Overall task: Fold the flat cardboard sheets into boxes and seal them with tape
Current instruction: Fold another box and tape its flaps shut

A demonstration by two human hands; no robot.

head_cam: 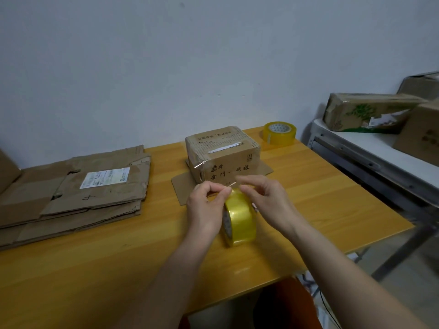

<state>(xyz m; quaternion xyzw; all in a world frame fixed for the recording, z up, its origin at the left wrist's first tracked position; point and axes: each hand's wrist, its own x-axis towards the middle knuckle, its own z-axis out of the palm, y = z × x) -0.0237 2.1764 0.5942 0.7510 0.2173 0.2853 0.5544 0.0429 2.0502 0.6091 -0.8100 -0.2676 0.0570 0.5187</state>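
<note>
A folded brown cardboard box point(223, 154) stands on the wooden table point(118, 245), its top seam taped and its lower flaps spread flat on the tabletop. Just in front of it a yellow tape roll point(241, 219) stands on edge. My left hand point(206, 207) holds the roll's left side and pinches the tape at its top with thumb and forefinger. My right hand point(263, 198) curls over the roll's top right, fingertips at the tape end. A stack of flat cardboard sheets point(78, 193) lies at the left.
A second yellow tape roll point(279, 133) lies flat at the table's far right corner. A white side table point(370, 150) to the right carries several finished cardboard boxes point(365, 112). A grey wall runs behind the table.
</note>
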